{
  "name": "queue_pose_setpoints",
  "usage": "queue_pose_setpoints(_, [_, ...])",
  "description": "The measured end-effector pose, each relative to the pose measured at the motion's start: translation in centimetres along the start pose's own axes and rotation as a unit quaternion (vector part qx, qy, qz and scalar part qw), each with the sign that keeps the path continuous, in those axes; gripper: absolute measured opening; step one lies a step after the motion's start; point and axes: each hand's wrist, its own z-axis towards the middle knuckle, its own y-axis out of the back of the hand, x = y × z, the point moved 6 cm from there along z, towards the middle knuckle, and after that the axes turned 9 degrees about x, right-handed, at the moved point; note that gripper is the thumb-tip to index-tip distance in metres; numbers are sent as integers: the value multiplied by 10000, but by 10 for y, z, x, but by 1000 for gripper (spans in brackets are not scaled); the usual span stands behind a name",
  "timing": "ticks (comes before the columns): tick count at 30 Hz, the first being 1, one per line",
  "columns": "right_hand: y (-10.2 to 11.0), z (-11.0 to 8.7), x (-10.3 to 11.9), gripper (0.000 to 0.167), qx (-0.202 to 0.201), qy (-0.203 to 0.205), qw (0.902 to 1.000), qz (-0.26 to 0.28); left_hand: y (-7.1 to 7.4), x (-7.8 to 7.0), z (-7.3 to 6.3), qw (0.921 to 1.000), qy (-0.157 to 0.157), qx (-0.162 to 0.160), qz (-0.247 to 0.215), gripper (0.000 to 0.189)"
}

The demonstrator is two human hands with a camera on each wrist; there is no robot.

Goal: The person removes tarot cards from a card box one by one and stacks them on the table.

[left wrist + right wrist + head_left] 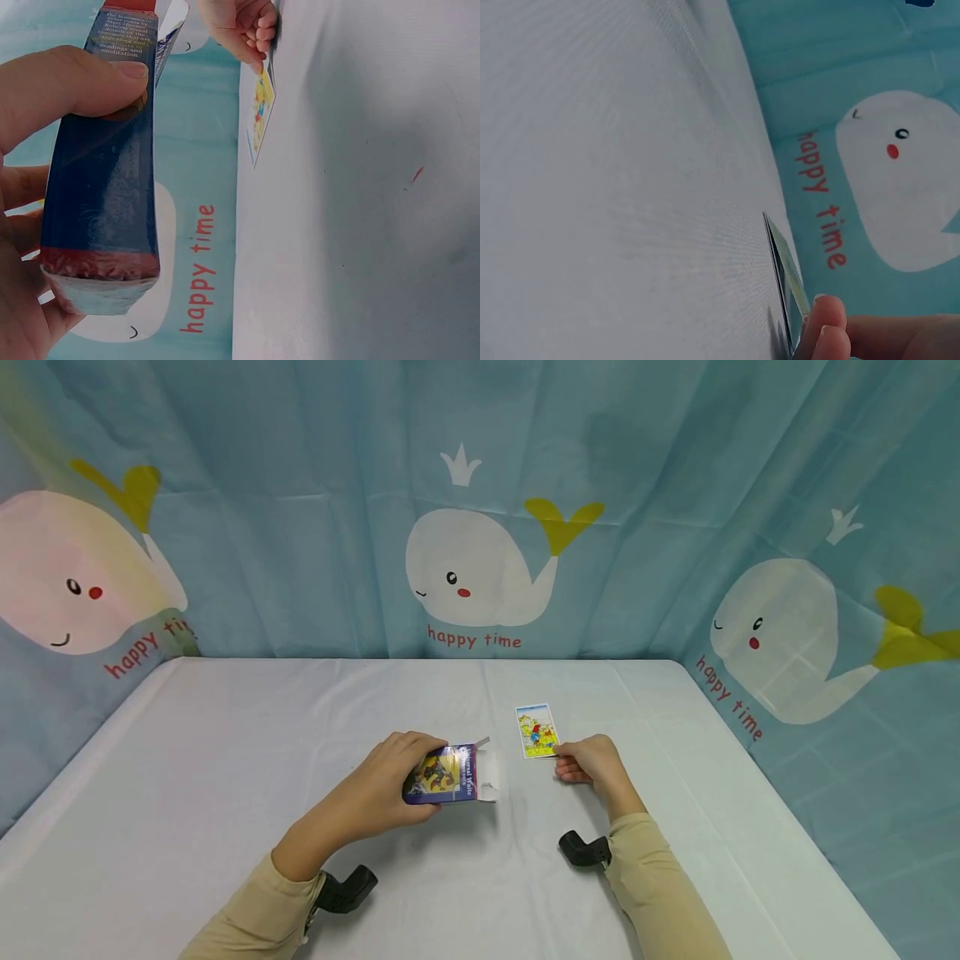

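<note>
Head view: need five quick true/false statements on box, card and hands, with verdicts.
1. The left hand grips the box. True.
2. The right hand is away from the card. False: it pinches the card near its lower right corner.
3. A white flap sticks out at the box's right end. True.
4. The card is nearer the person than the box. False: it is farther away.
5. The curtain is plain. False: it bears whales.
</note>
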Motion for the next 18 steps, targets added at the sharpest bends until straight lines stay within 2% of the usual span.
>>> queue_pose_setpoints(9, [0,1,1,20,18,-77,9996,-284,0,-1,0,10000,26,24,-34,69])
queue_pose_setpoints(18, [-2,3,2,15,109,-155,9988,-458,0,-1,-1,10000,29,13,-14,69])
